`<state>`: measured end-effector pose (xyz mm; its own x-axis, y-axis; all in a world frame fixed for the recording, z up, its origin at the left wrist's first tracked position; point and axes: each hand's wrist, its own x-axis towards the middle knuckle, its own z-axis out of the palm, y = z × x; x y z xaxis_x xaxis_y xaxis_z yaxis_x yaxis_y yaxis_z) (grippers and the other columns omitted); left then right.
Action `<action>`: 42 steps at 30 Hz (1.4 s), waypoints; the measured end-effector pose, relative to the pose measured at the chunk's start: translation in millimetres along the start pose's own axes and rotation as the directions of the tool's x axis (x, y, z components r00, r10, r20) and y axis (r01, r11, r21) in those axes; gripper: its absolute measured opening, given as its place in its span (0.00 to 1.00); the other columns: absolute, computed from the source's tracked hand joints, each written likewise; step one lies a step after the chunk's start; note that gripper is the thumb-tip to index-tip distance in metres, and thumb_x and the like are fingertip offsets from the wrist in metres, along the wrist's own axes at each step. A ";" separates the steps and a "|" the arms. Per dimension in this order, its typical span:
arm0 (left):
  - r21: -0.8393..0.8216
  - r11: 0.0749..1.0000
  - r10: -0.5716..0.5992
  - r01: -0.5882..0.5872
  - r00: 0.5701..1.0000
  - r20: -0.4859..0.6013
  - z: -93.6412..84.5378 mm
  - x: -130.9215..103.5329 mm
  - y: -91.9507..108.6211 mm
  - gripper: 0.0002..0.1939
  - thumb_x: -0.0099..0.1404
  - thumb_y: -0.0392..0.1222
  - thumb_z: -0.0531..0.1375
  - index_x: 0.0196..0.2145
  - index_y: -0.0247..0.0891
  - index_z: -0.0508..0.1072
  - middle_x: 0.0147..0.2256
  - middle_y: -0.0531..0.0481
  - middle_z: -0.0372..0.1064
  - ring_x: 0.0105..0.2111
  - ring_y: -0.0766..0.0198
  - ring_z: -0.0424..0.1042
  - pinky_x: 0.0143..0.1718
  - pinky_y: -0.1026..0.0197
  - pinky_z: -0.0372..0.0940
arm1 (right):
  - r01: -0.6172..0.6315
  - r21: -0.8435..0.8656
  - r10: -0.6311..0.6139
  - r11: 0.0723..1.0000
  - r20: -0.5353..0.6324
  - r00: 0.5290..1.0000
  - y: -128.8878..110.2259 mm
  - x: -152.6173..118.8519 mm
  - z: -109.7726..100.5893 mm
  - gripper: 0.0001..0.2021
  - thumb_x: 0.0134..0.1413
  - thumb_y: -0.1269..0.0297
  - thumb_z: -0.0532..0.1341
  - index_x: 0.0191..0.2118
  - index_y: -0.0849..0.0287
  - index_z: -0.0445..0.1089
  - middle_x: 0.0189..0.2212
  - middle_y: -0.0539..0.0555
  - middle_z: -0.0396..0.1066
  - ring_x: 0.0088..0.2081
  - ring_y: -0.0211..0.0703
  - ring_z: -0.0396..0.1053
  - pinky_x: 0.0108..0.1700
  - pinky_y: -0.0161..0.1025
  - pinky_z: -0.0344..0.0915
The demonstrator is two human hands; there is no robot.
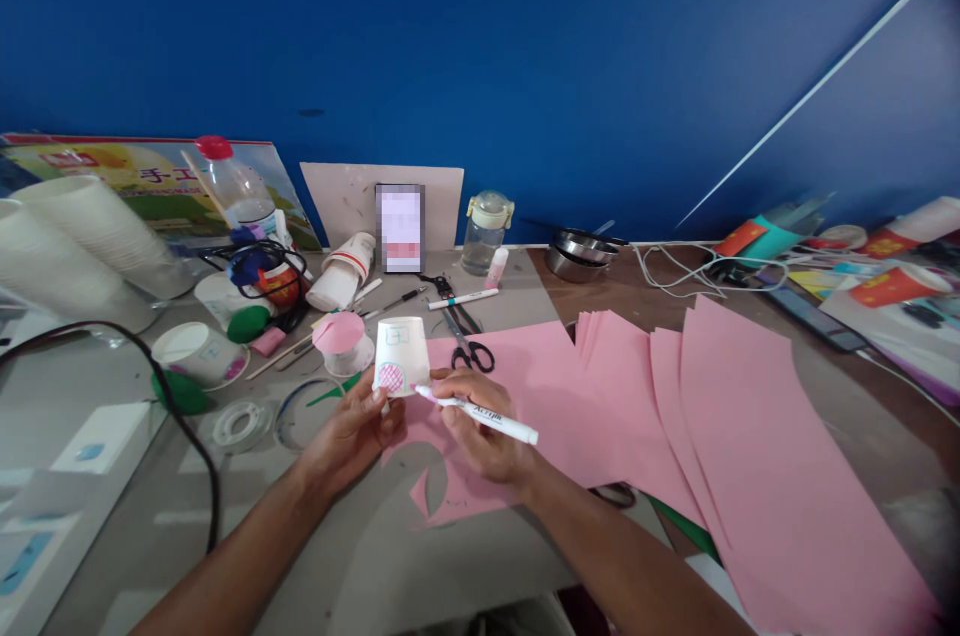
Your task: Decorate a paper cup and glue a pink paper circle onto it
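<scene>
Between my hands is a white paper cup (403, 348), turned upside down, with a pink cross-hatched round patch low on its side and a small greenish window-like drawing above. My left hand (366, 416) grips the cup by its lower left edge. A white acrylic marker (495, 418) is pinched in my right hand (480, 421), its pink tip at the cup's lower right side. Beneath my hands lies cut pink paper (540, 396). Black-handled scissors (472, 354) lie just beyond my right hand. A small cup with a pink paper top (343, 344) stands beyond my left hand.
Stacked paper cups (112, 236), a red-capped bottle (236, 186) and a decorated cup (199, 354) crowd the left. A phone (400, 228) leans at the back beside a lidded jar (486, 234). More pink sheets (780, 436) spread right. A black cable (191, 436) curves across the left.
</scene>
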<state>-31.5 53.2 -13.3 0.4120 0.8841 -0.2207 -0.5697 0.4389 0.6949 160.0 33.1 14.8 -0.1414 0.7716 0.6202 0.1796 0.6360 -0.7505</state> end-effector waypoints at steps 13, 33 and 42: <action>0.008 1.000 0.004 -0.004 1.000 0.000 -0.4 0.5 0.4 0.12 0.54 0.43 0.70 0.34 0.36 0.75 0.25 0.55 0.61 0.22 0.72 0.57 0.23 0.69 0.56 | -0.013 -0.001 0.013 1.000 0.000 1.000 -1.9 -0.5 -0.9 0.07 0.60 0.67 0.55 0.40 0.56 0.70 0.34 0.57 0.76 0.45 0.48 0.75 0.45 0.44 0.73; -0.016 1.000 0.001 -0.001 1.000 0.003 0.7 -1.1 1.0 0.12 0.55 0.41 0.70 0.35 0.35 0.75 0.24 0.55 0.61 0.23 0.72 0.57 0.23 0.68 0.55 | -0.009 0.014 0.009 1.000 -0.012 1.000 -3.9 0.8 -0.2 0.07 0.61 0.66 0.55 0.41 0.57 0.70 0.35 0.57 0.76 0.43 0.47 0.75 0.43 0.43 0.72; -0.008 1.000 0.010 -0.010 1.000 0.001 1.1 -1.3 0.6 0.11 0.56 0.40 0.69 0.35 0.35 0.74 0.24 0.55 0.61 0.22 0.72 0.57 0.23 0.68 0.55 | 0.024 -0.004 -0.024 1.000 -0.004 1.000 -2.2 0.3 1.5 0.07 0.59 0.68 0.55 0.42 0.55 0.69 0.35 0.57 0.76 0.44 0.48 0.75 0.45 0.46 0.72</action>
<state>-31.6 52.1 -11.8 0.4070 0.8883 -0.2125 -0.5793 0.4309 0.6918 158.1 32.0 16.3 -0.1419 0.7558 0.6392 0.1796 0.6547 -0.7343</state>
